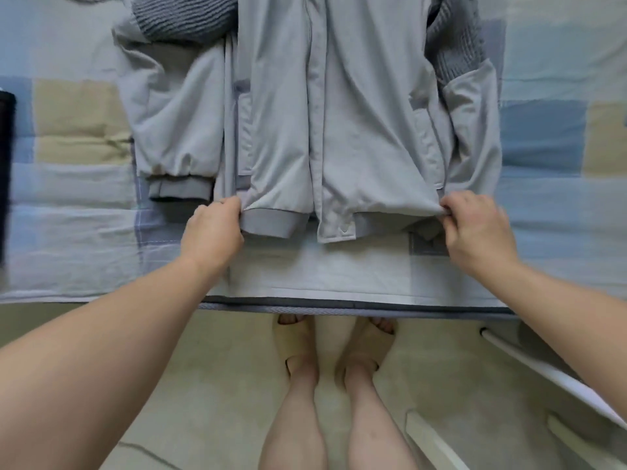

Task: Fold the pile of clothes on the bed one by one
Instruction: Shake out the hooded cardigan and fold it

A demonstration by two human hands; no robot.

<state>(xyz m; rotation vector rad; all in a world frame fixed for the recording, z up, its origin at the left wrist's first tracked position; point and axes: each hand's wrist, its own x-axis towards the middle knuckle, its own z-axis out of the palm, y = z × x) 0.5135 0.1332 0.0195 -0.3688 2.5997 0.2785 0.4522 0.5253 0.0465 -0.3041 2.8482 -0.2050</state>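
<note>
A light grey zip-up jacket point(339, 113) lies spread front-up on the bed point(68, 205), hem toward me. My left hand point(212, 232) grips the hem's left corner at the ribbed band. At the right corner, my right hand point(475, 228) pinches the hem and lifts it slightly. The jacket's left sleeve point(176, 130) lies flat beside the body, cuff toward me. Its right sleeve point(475, 130) runs along the right side. A grey knit sweater point(183, 18) lies under the jacket's upper part and shows on both sides.
The bed has a patchwork cover of blue, beige and white squares. Its near edge point(339, 305) runs across the middle of the view. A dark object point(6, 164) sits at the far left. My feet in slippers stand on the pale floor below. White rails point(543, 371) lie at the lower right.
</note>
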